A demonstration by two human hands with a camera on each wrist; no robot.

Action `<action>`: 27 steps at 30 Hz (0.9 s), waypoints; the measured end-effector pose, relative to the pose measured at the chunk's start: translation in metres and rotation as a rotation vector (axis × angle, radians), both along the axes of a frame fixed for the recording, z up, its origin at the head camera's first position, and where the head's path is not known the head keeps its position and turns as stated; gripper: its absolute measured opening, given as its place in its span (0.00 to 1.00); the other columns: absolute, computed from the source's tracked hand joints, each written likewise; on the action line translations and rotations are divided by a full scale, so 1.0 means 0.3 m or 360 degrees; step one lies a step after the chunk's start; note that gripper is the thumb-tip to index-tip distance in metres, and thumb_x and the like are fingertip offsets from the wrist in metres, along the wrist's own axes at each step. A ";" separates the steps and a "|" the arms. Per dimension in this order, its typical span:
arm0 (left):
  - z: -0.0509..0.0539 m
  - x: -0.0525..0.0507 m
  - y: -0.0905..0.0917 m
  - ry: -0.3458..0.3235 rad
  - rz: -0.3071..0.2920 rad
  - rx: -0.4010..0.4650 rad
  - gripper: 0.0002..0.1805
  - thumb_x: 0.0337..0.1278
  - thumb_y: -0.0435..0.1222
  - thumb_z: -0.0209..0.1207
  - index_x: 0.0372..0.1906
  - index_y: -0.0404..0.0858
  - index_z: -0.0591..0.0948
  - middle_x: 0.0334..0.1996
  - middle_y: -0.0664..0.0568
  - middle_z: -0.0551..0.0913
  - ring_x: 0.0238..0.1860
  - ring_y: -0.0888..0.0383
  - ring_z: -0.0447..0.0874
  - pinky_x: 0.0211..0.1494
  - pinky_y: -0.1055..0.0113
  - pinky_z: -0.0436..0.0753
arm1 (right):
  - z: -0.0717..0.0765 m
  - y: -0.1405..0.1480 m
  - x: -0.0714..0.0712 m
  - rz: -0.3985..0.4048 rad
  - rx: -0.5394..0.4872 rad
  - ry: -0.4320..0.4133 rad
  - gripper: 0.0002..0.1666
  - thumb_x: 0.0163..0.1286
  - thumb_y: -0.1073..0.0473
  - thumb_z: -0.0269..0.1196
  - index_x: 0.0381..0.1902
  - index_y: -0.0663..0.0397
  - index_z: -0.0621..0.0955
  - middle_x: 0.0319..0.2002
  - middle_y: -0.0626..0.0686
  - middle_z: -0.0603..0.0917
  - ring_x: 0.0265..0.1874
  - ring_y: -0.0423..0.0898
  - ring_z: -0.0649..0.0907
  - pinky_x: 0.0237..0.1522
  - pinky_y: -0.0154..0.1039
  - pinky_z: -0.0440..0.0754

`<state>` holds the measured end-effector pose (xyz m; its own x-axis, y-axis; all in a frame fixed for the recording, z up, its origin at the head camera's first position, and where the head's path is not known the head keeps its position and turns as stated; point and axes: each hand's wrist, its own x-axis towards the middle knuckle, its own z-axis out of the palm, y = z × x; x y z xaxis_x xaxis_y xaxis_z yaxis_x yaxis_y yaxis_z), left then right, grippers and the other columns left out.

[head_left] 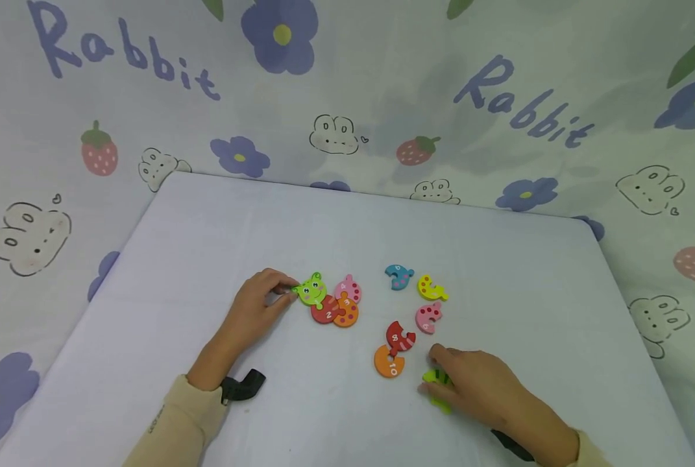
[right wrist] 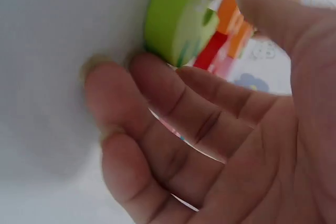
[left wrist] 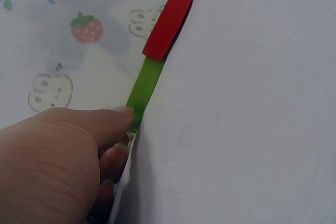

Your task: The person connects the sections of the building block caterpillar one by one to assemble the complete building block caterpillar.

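Loosely bent, the right hand (head_left: pixel 487 386) arches around a dark-striped green puzzle piece (head_left: pixel 435 377), though I cannot tell whether its fingers have closed on it; the piece lies toward the near edge of the tabletop (head_left: pixel 207 227), its visible part running roughly toward that edge. From that hand, the orange 10 piece (head_left: pixel 387 364) lies leftward and near, while farther toward the left edge I see the left hand (head_left: pixel 259 305) pinching the green face piece (head_left: pixel 311 290), joined to the red 2 piece (head_left: pixel 323 312).
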<state>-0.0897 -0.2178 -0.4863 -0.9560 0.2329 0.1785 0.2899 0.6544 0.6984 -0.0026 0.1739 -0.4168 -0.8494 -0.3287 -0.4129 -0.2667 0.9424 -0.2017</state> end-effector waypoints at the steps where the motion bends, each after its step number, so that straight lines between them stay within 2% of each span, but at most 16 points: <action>1: 0.001 0.001 -0.001 -0.0002 0.0001 0.0001 0.12 0.65 0.32 0.70 0.52 0.43 0.86 0.46 0.56 0.83 0.45 0.59 0.78 0.49 0.57 0.78 | 0.002 0.006 0.007 0.0038 -0.0003 -0.0009 0.34 0.58 0.33 0.76 0.54 0.45 0.82 0.31 0.39 0.79 0.25 0.38 0.76 0.31 0.39 0.79; 3: 0.002 0.002 -0.002 -0.0006 0.0002 0.0002 0.12 0.66 0.32 0.70 0.52 0.43 0.86 0.46 0.56 0.83 0.45 0.59 0.78 0.50 0.57 0.78 | 0.004 0.019 0.025 0.0131 -0.0022 -0.0016 0.41 0.55 0.34 0.78 0.62 0.43 0.81 0.37 0.39 0.78 0.25 0.37 0.74 0.31 0.37 0.78; 5: 0.003 0.004 -0.004 -0.0008 0.0006 -0.0002 0.12 0.66 0.32 0.69 0.52 0.43 0.86 0.46 0.56 0.83 0.45 0.59 0.78 0.50 0.57 0.78 | 0.002 0.030 0.042 0.0226 -0.0067 0.0000 0.43 0.55 0.37 0.80 0.66 0.41 0.79 0.38 0.40 0.75 0.24 0.35 0.72 0.28 0.35 0.75; 8: 0.004 0.006 -0.006 -0.0010 0.0016 -0.0005 0.12 0.66 0.32 0.69 0.52 0.44 0.86 0.46 0.57 0.83 0.45 0.59 0.78 0.49 0.57 0.79 | -0.005 0.041 0.057 0.0331 -0.0152 0.0098 0.38 0.59 0.43 0.79 0.66 0.42 0.80 0.39 0.41 0.74 0.23 0.33 0.69 0.26 0.33 0.74; 12: 0.006 0.004 -0.008 0.0003 0.0004 0.0013 0.12 0.66 0.32 0.70 0.52 0.43 0.86 0.46 0.56 0.83 0.45 0.59 0.78 0.50 0.57 0.79 | -0.009 0.042 0.057 0.0368 -0.0204 0.0226 0.30 0.61 0.48 0.78 0.60 0.45 0.82 0.40 0.41 0.74 0.24 0.32 0.70 0.28 0.32 0.77; 17: 0.005 0.000 -0.005 0.0013 -0.0014 0.0029 0.13 0.65 0.32 0.71 0.52 0.43 0.86 0.46 0.56 0.83 0.45 0.59 0.79 0.51 0.57 0.80 | 0.008 0.024 0.031 0.0305 -0.0112 0.0229 0.33 0.59 0.45 0.79 0.59 0.47 0.82 0.48 0.43 0.79 0.33 0.34 0.79 0.37 0.36 0.85; 21: 0.005 0.000 -0.003 0.0007 -0.0009 0.0028 0.13 0.65 0.32 0.71 0.52 0.42 0.86 0.47 0.55 0.83 0.46 0.59 0.79 0.51 0.57 0.80 | 0.048 0.016 0.002 0.0276 -0.0168 0.0274 0.36 0.59 0.46 0.79 0.61 0.51 0.80 0.53 0.45 0.84 0.43 0.39 0.84 0.46 0.42 0.87; 23: 0.005 0.001 -0.002 -0.0002 -0.0007 0.0028 0.12 0.65 0.32 0.70 0.52 0.43 0.86 0.47 0.56 0.83 0.46 0.59 0.79 0.51 0.57 0.80 | 0.072 0.012 -0.019 0.0287 -0.0204 0.0299 0.37 0.60 0.47 0.79 0.63 0.53 0.79 0.53 0.47 0.85 0.46 0.41 0.85 0.47 0.43 0.87; 27: 0.006 0.001 -0.001 -0.0006 -0.0012 0.0027 0.13 0.65 0.32 0.71 0.52 0.43 0.86 0.47 0.56 0.83 0.46 0.59 0.79 0.51 0.57 0.80 | 0.125 -0.010 -0.081 0.0313 -0.0261 0.0354 0.38 0.61 0.50 0.79 0.66 0.53 0.78 0.48 0.47 0.86 0.44 0.41 0.86 0.46 0.42 0.87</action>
<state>-0.0895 -0.2181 -0.4843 -0.9549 0.2370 0.1788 0.2920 0.6404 0.7104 -0.0268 0.1709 -0.3794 -0.8264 -0.5419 -0.1526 -0.4947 0.8284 -0.2629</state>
